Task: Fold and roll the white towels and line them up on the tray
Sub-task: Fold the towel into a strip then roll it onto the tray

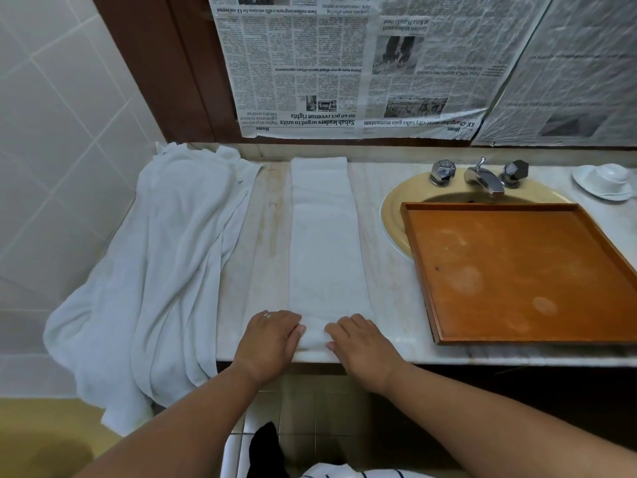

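A white towel (325,236), folded into a long narrow strip, lies on the marble counter and runs from the back wall to the front edge. My left hand (267,339) and my right hand (358,343) both grip its near end, fingers curled over a small first turn of the roll. A heap of loose white towels (165,257) covers the counter's left end and hangs over its front. An orange wooden tray (517,270) with nothing in it lies to the right, partly over the sink.
A yellow sink (396,215) with a chrome tap (482,177) and two knobs sits behind the tray. A white dish (603,182) stands at the far right. Newspaper (344,63) covers the wall behind. Tiled wall stands at the left.
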